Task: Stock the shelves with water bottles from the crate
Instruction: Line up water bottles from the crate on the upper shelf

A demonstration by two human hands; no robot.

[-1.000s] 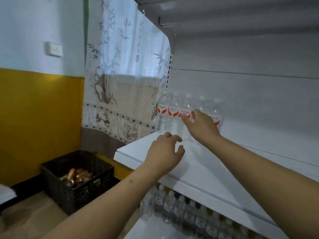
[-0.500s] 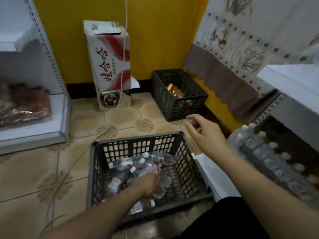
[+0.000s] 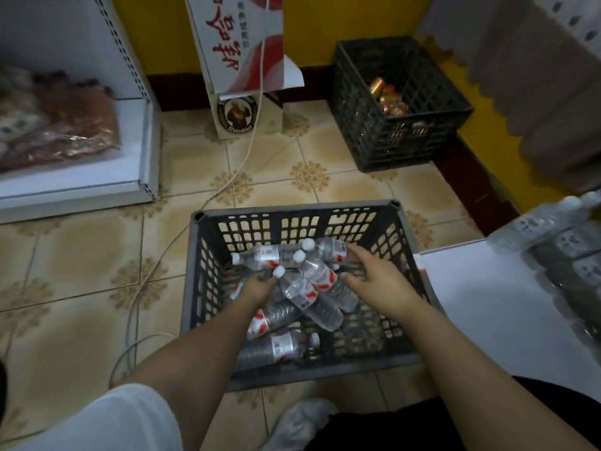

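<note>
From the head view, both your hands are down inside the grey crate on the tiled floor; your left hand is curled round something among the bottles near the crate's left wall, though what exactly it grips is hidden under the fingers; your right hand has its fingers loosely spread and lies on the pile near the right wall, closed on nothing that can be made out. About seven water bottles can be counted in the crate, lying crosswise in a heap towards the far wall and the middle; those underneath are partly covered, so the count is rough; each is clear plastic with a white cap and a red-and-white label. More bottles stand in rows on the white shelf along the right edge, blurred and cut off by the frame, too smeared to count. One black crate sits by the yellow wall with orange cans in it; one red-and-white carton stands beside it, top cut off; a white cable trails across the floor; packaged goods on the left shelf are blurred.
</note>
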